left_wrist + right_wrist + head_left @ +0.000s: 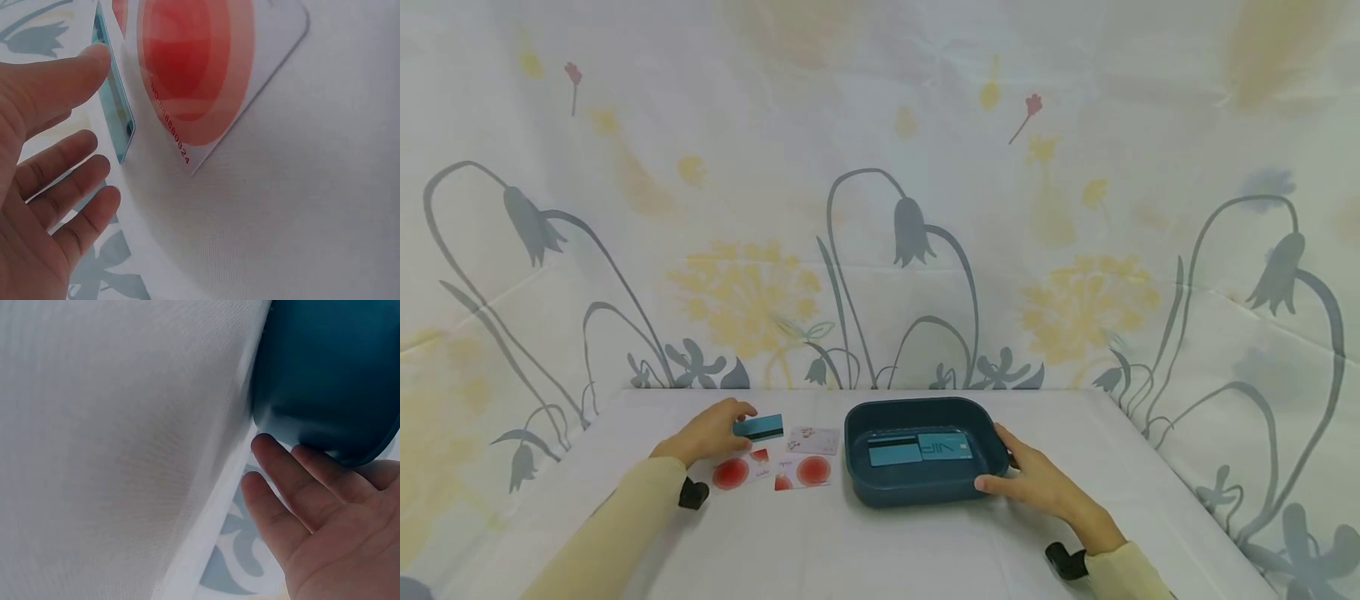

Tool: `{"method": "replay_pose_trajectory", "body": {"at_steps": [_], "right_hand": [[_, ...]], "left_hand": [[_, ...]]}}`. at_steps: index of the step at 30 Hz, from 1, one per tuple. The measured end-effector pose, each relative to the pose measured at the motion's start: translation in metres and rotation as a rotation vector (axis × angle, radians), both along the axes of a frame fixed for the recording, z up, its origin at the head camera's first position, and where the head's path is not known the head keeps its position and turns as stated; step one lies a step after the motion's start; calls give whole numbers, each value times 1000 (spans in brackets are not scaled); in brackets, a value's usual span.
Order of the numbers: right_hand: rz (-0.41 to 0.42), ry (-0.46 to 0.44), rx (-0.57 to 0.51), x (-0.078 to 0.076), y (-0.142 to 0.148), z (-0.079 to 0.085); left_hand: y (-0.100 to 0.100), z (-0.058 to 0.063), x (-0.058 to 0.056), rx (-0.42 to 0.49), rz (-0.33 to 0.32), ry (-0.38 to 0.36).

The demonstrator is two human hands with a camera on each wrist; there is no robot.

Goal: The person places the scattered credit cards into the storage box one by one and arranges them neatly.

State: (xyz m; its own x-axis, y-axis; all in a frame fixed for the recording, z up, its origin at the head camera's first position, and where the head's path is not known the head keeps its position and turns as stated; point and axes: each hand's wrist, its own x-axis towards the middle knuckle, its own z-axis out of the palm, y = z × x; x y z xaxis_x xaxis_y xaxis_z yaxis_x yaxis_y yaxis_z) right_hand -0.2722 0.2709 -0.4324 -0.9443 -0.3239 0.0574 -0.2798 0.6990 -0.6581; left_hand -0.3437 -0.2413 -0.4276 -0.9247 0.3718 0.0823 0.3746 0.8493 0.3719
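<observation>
My left hand (711, 432) pinches a blue card (758, 428) with a black stripe between thumb and index finger. In the left wrist view that card (117, 106) stands tilted, the other fingers loosely bent below it. Close by lie a white floral card (812, 440) and two cards with red circles, one on the left (730, 473) and one on the right (805, 472). A dark teal plastic tray (917, 493) stands to their right. My right hand (1037, 479) grips its right end, thumb at the front corner, index finger along the far side.
Inside the tray lie a blue striped card (895, 453) and a blue VIP card (946, 447), side by side. A white cloth (790, 550) covers the table. Behind the table hangs a flower-printed curtain (880, 125).
</observation>
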Motion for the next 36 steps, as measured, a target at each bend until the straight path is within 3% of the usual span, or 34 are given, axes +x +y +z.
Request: {"method": "replay_pose_trajectory", "body": {"at_steps": [5,14,24,36], "right_hand": [[-6,-6,8,0,0,0],[-14,-17,-7,1,0,-1],[-17,-12,-16,-1,1,-2],[-4,-6,5,-1,1,-1]], "left_hand": [[1,0,-4,16,28,-63],[1,-5,-9,14,34,-76],[8,-1,-12,-11,67,-125],[11,4,-20,-17,60,-182]]}}
